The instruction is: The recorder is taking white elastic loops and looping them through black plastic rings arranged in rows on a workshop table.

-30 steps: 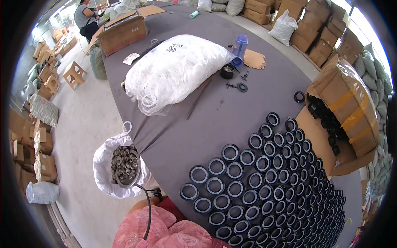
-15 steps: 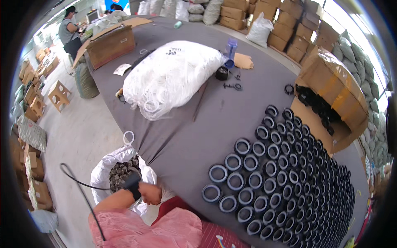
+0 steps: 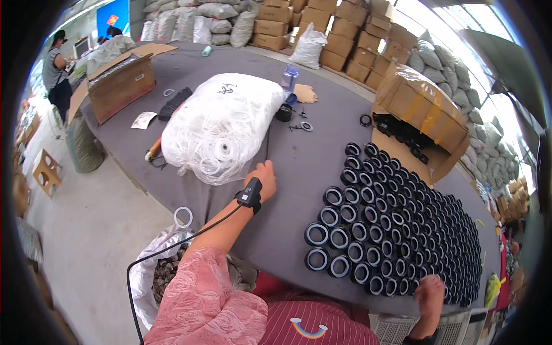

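**Left hand at the ring bag, right hand at the table edge**

On the grey felt-covered table [image 3: 322, 167], in the head view, your left hand [image 3: 265, 179] lies palm down with loosely curled fingers, just beside the near edge of the big clear plastic bag of white rubber rings [image 3: 221, 123]. It looks to have hold of nothing, though the fingertips are turned away from you, so a single ring under them cannot be ruled out. A black wrist-worn device [image 3: 249, 194] sits on that arm, and its thin black cable [image 3: 172, 244] trails back over your pink sleeve.

Your right hand [image 3: 430, 294] rests at the near table rim, touching the last rows of upright black cylindrical caps with pale inner rims [image 3: 391, 224]. Whether it is closed on a cap I cannot tell.

Risks, as I judge them: the trailing cable could snag the white sack of small dark metal parts [image 3: 164, 273] by your knee. A careless right wrist could topple the tightly packed caps, or push the edge row off the table. Pulling at the bag could spill rings towards the floor.

Hard to read: the open brown cardboard box [image 3: 422, 123] holds dark parts that are too small to identify, and the sack's contents are partly hidden by your arm.
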`<state>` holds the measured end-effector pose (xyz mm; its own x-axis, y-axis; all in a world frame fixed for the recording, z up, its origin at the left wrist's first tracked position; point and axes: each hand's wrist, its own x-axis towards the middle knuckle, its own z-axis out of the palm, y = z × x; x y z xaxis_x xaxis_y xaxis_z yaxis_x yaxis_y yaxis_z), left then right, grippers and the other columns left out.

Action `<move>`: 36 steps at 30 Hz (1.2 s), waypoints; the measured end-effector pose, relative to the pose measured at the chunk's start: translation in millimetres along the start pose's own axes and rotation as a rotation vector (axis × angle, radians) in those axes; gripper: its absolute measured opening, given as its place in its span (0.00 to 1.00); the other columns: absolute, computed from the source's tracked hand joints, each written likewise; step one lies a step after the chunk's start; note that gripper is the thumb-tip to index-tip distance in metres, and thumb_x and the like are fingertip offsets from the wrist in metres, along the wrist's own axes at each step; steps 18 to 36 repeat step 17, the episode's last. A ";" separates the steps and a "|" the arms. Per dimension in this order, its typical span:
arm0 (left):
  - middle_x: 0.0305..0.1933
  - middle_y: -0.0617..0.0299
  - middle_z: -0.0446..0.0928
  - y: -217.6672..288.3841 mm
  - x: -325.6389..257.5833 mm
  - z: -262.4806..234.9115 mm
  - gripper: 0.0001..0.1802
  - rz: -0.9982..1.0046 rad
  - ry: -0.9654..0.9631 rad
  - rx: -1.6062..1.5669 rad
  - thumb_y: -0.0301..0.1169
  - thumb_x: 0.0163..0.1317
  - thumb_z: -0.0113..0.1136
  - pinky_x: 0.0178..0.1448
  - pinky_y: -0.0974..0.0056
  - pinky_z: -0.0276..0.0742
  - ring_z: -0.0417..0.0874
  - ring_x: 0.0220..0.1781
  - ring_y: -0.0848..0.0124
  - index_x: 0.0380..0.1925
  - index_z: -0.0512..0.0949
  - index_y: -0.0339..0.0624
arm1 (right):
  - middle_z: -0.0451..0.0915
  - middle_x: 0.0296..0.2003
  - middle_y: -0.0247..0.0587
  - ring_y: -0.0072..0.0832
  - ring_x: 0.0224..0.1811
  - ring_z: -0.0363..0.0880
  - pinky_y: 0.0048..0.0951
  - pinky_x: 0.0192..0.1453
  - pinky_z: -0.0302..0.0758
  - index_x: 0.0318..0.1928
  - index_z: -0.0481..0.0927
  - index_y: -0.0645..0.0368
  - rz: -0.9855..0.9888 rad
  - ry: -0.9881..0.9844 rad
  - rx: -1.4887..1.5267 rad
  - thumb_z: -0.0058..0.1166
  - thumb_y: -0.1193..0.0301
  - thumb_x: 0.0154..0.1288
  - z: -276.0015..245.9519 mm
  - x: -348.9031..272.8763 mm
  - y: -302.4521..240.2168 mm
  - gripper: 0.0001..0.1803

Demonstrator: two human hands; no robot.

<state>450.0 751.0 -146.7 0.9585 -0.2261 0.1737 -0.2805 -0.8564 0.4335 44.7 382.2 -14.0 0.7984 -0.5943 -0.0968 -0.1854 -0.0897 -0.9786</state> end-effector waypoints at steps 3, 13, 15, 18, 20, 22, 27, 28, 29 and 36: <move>0.43 0.45 0.75 -5.9 9.0 0.0 0.12 -0.066 -0.023 0.052 0.24 0.60 0.51 0.47 0.51 0.78 0.82 0.43 0.49 0.44 0.66 0.39 | 0.74 0.23 0.31 0.18 0.18 0.68 0.18 0.17 0.63 0.38 0.75 0.58 -0.162 0.258 0.609 0.49 0.68 0.69 -69.7 12.2 -0.5 0.07; 0.43 0.45 0.78 12.1 -12.0 -16.9 0.14 0.186 0.188 -0.728 0.26 0.62 0.52 0.49 0.51 0.75 0.80 0.44 0.48 0.48 0.70 0.39 | 0.68 0.19 0.28 0.15 0.17 0.62 0.18 0.20 0.59 0.43 0.75 0.60 -0.143 0.128 0.295 0.51 0.73 0.65 80.4 -26.7 -18.3 0.08; 0.44 0.47 0.79 47.0 -42.7 -35.5 0.15 0.362 0.043 -0.850 0.27 0.62 0.54 0.51 0.52 0.74 0.80 0.45 0.48 0.49 0.71 0.40 | 0.72 0.21 0.30 0.16 0.19 0.67 0.18 0.22 0.63 0.50 0.74 0.62 -0.101 -0.031 0.104 0.52 0.77 0.62 123.3 -16.9 -1.0 0.15; 0.46 0.48 0.79 70.6 -79.5 -38.5 0.16 0.503 -0.125 -0.982 0.28 0.62 0.56 0.54 0.52 0.74 0.80 0.46 0.48 0.50 0.72 0.40 | 0.76 0.26 0.33 0.18 0.24 0.72 0.18 0.28 0.68 0.61 0.66 0.59 -0.093 -0.188 0.095 0.53 0.77 0.61 153.2 -24.0 8.4 0.27; 0.46 0.48 0.79 70.6 -79.5 -38.5 0.16 0.503 -0.125 -0.982 0.28 0.62 0.56 0.54 0.52 0.74 0.80 0.46 0.48 0.50 0.72 0.40 | 0.76 0.26 0.33 0.18 0.24 0.72 0.18 0.28 0.68 0.61 0.66 0.59 -0.093 -0.188 0.095 0.53 0.77 0.61 153.2 -24.0 8.4 0.27; 0.46 0.48 0.79 70.6 -79.5 -38.5 0.16 0.503 -0.125 -0.982 0.28 0.62 0.56 0.54 0.52 0.74 0.80 0.46 0.48 0.50 0.72 0.40 | 0.76 0.26 0.33 0.18 0.24 0.72 0.18 0.28 0.68 0.61 0.66 0.59 -0.093 -0.188 0.095 0.53 0.77 0.61 153.2 -24.0 8.4 0.27; 0.46 0.48 0.79 70.6 -79.5 -38.5 0.16 0.503 -0.125 -0.982 0.28 0.62 0.56 0.54 0.52 0.74 0.80 0.46 0.48 0.50 0.72 0.40 | 0.76 0.26 0.33 0.18 0.24 0.72 0.18 0.28 0.68 0.61 0.66 0.59 -0.093 -0.188 0.095 0.53 0.77 0.61 153.2 -24.0 8.4 0.27; 0.46 0.48 0.79 70.6 -79.5 -38.5 0.16 0.503 -0.125 -0.982 0.28 0.62 0.56 0.54 0.52 0.74 0.80 0.46 0.48 0.50 0.72 0.40 | 0.76 0.26 0.33 0.18 0.24 0.72 0.18 0.28 0.68 0.61 0.66 0.59 -0.093 -0.188 0.095 0.53 0.77 0.61 153.2 -24.0 8.4 0.27; 0.46 0.48 0.79 70.6 -79.5 -38.5 0.16 0.503 -0.125 -0.982 0.28 0.62 0.56 0.54 0.52 0.74 0.80 0.46 0.48 0.50 0.72 0.40 | 0.76 0.26 0.33 0.18 0.24 0.72 0.18 0.28 0.68 0.61 0.66 0.59 -0.093 -0.188 0.095 0.53 0.77 0.61 153.2 -24.0 8.4 0.27; 0.46 0.48 0.79 70.6 -79.5 -38.5 0.16 0.503 -0.125 -0.982 0.28 0.62 0.56 0.54 0.52 0.74 0.80 0.46 0.48 0.50 0.72 0.40 | 0.76 0.26 0.33 0.18 0.24 0.72 0.18 0.28 0.68 0.61 0.66 0.59 -0.093 -0.188 0.095 0.53 0.77 0.61 153.2 -24.0 8.4 0.27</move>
